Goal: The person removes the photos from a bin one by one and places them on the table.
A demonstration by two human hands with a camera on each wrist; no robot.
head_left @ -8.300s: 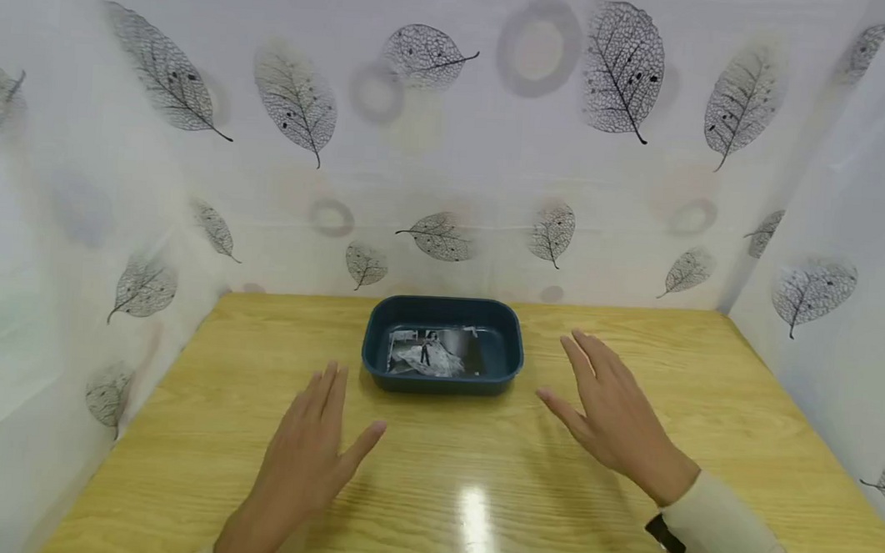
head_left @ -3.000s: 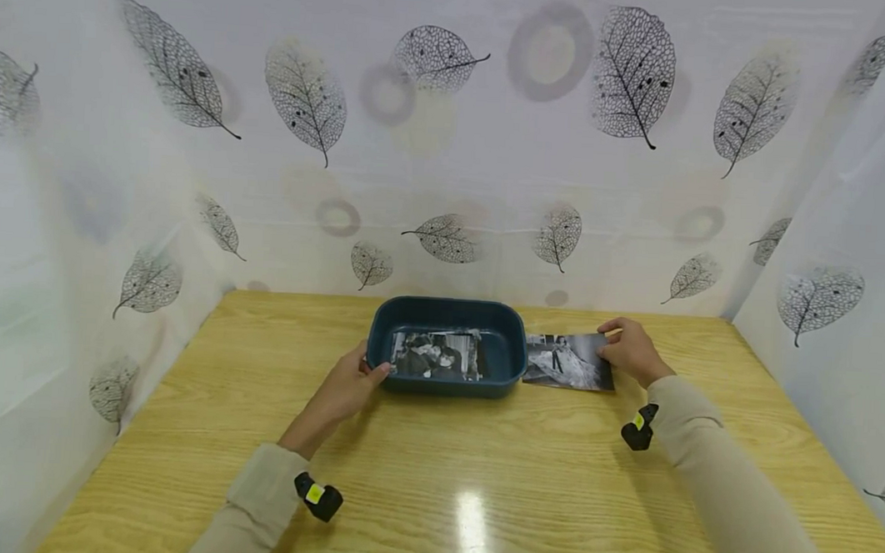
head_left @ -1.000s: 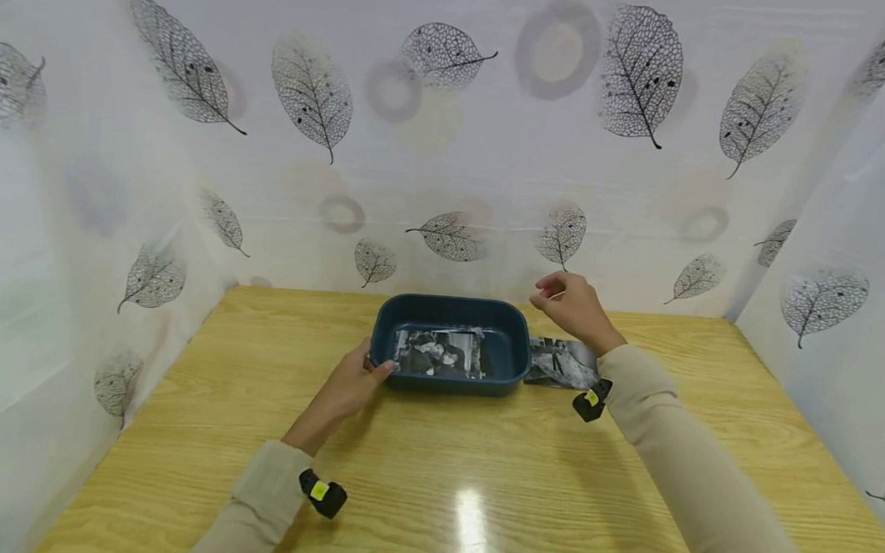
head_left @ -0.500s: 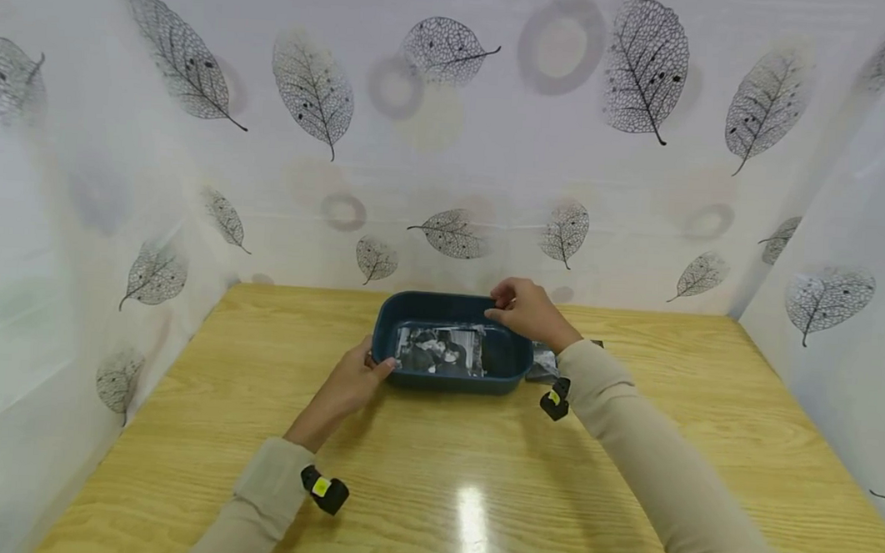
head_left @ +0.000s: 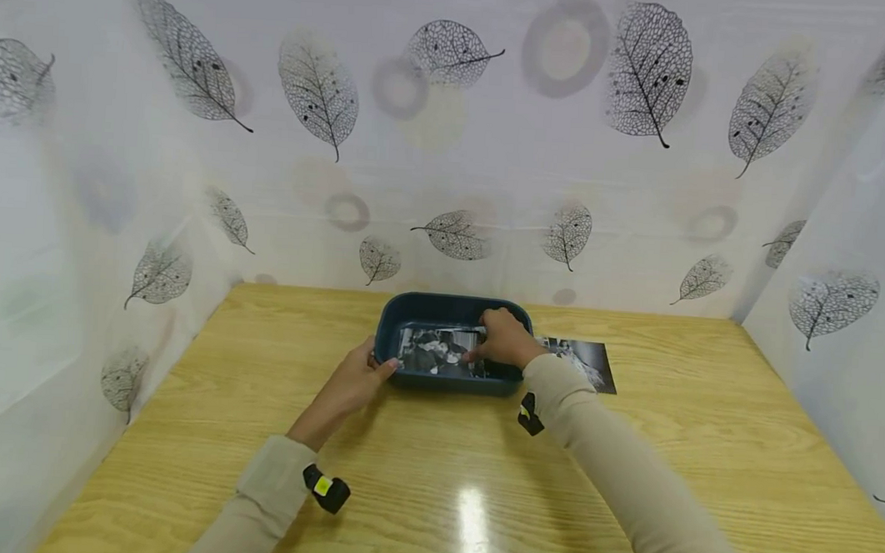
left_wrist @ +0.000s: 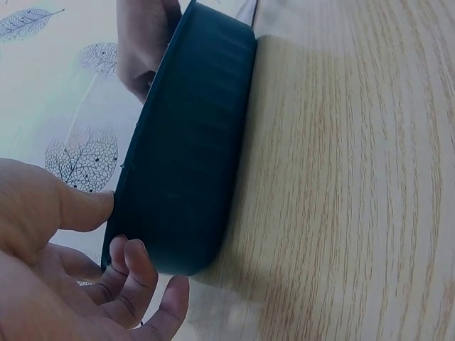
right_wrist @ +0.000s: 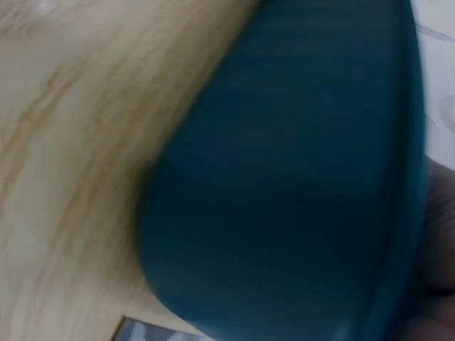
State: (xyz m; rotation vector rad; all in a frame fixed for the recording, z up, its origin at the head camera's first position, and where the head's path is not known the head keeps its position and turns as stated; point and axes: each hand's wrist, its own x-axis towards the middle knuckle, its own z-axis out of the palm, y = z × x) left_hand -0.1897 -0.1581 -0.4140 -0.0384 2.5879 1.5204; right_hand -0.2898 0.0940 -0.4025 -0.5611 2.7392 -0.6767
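We see a leaf-printed sheet (head_left: 449, 160) cut off by the head view's top and sides, then the wooden table (head_left: 403, 450), its near edge out of frame. On it stands the dark blue tray (head_left: 455, 384); blurred in the right wrist view, it hides most of the hand behind it. The left hand (head_left: 356, 382) pinches its left front corner, thumb on the rim, fingers curled outside. The right hand (head_left: 508, 340) reaches inside, thumb and fingertips apart; we cannot tell whether they pinch anything. It covers the right end of the photo in the tray (head_left: 429, 351). Beside the tray lies another photo (head_left: 594, 361), partly hidden by the sleeve (head_left: 620, 478).
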